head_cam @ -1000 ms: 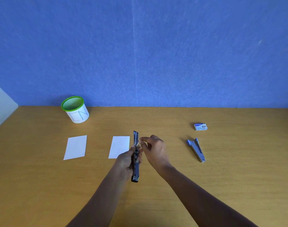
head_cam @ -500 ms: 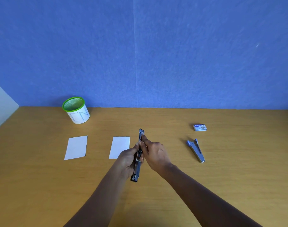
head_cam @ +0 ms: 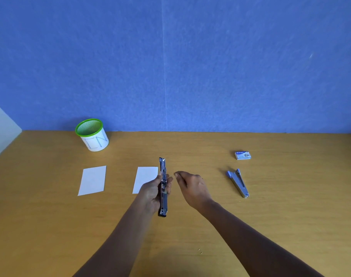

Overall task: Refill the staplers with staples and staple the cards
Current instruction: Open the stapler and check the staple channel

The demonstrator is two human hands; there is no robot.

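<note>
My left hand (head_cam: 151, 193) grips a dark stapler (head_cam: 163, 186) around its middle, holding it opened out flat above the wooden table (head_cam: 50, 226). My right hand (head_cam: 192, 187) hovers just right of it with fingers loosely curled, apart from the stapler; nothing shows in its fingers. A second, blue-and-silver stapler (head_cam: 238, 182) lies opened on the table to the right. Behind that one sits a small blue staple box (head_cam: 242, 155). Two white cards lie flat: one (head_cam: 92, 180) at the left, one (head_cam: 145, 178) partly behind my left hand.
A white cup with a green mesh rim (head_cam: 92, 134) stands at the back left by the blue wall. A couple of tiny loose staples (head_cam: 200, 251) lie on the table near the front. A pale panel closes the far left edge.
My right hand has let go of the stapler's top end and drawn away to the right. The left hand still holds the stapler, now a little more upright.
</note>
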